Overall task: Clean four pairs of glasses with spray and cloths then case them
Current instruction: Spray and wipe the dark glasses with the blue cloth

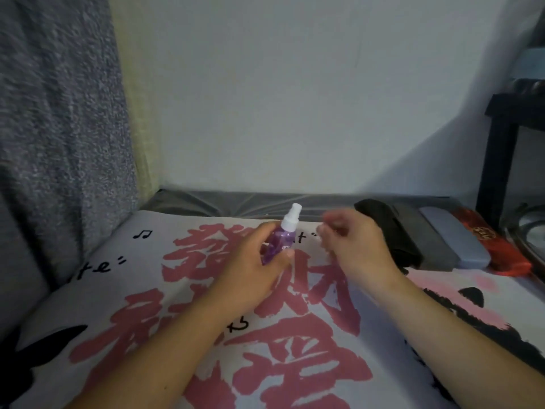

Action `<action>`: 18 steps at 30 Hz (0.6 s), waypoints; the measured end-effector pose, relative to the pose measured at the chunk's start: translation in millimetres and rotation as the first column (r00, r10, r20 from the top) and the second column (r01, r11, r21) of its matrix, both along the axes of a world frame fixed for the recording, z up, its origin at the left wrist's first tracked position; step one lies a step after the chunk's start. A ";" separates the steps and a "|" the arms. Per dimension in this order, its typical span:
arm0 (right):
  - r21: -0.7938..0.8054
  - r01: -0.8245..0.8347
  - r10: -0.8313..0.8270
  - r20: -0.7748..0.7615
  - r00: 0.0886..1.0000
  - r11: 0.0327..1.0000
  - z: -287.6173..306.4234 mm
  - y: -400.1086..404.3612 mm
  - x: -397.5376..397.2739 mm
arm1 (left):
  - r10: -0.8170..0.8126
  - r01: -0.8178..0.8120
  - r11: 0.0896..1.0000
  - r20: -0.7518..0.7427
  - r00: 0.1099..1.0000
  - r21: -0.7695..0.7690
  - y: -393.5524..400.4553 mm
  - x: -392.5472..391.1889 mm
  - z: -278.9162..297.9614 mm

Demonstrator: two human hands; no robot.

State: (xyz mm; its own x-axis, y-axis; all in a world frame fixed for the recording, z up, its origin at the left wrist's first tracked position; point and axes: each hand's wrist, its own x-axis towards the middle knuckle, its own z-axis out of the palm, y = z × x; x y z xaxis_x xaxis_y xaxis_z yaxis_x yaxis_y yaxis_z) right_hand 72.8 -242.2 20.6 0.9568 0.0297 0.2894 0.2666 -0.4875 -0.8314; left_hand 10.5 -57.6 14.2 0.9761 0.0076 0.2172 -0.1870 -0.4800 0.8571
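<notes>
- Nearest the camera, two bare forearms are reaching out over a printed cloth (118, 335), white with large pinkish-red brush characters and small black music notes, which is covering the work surface.
- The left hand (250, 270) is gripping a purple spray bottle (280, 240), fingers and thumb wrapping its lower body so that the white nozzle is pointing up and away; holding it low is probably leaving the pump head free for a finger to press.
- The bottle is looking translucent violet with a small label, its white pump top bare, tilting slightly to the right above the cloth's far edge.
- The right hand (356, 246) is hovering just beside the bottle, fingers curling loosely; motion blur is hiding the fingertips, so I cannot tell whether it is pinching anything.
- Farther back on the right, four glasses cases are lying side by side along the cloth's edge: a black case (380, 222), a dark grey case (424, 240), a blue-grey case (454, 237) and a red case (495, 246), likely waiting within reach for the casing step.
- No glasses or cleaning cloths are showing, so cleaning is apparently only starting.
</notes>
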 end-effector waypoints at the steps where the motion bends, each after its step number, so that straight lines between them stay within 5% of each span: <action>1: 0.174 -0.006 -0.005 0.065 0.998 0.985 7.7 -2.4 -8.0 | -0.024 0.024 1.000 0.000 1.000 -0.003 0.3 0.1 -0.2; 5: 0.345 -0.078 -0.006 0.236 0.972 0.935 22.0 -7.7 -24.4 | -0.097 0.097 0.995 0.003 0.995 0.025 -2.3 -0.4 -0.5; 18: 0.140 -0.199 0.154 0.280 0.947 0.970 17.6 -2.1 -34.2 | -0.194 0.193 0.981 0.022 0.981 0.033 -6.2 -8.2 -2.8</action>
State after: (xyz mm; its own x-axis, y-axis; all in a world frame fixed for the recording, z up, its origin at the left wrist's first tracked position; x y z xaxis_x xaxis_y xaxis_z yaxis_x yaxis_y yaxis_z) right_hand 38.6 -244.3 38.2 0.8281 0.1214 0.5472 0.5578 -0.2747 -0.7832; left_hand 2.2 -63.9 11.4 0.9528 -0.1878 0.2386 -0.2999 -0.4587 0.8365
